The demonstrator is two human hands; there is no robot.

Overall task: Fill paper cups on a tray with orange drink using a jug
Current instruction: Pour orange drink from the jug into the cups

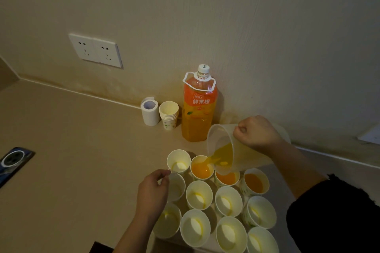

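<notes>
Several white paper cups stand in rows on a pale tray [279, 183] that they mostly hide. My right hand [257, 132] grips a clear plastic jug [221, 150], tilted left. Orange drink runs from its lip into a cup in the back row [202, 168]. The two cups to its right [227, 178] [255, 183] hold orange drink. The back-left cup [178, 161] and the nearer rows are empty. My left hand [153, 191] is at the tray's left side. Its thumb and forefinger pinch the rim of the second-row left cup [176, 189].
A large orange drink bottle [198, 109] stands against the wall behind the tray. A stack of spare cups [168, 115] and a paper roll [149, 112] are to its left. A phone [14, 162] lies at the counter's left edge. A wall socket [95, 50] is above.
</notes>
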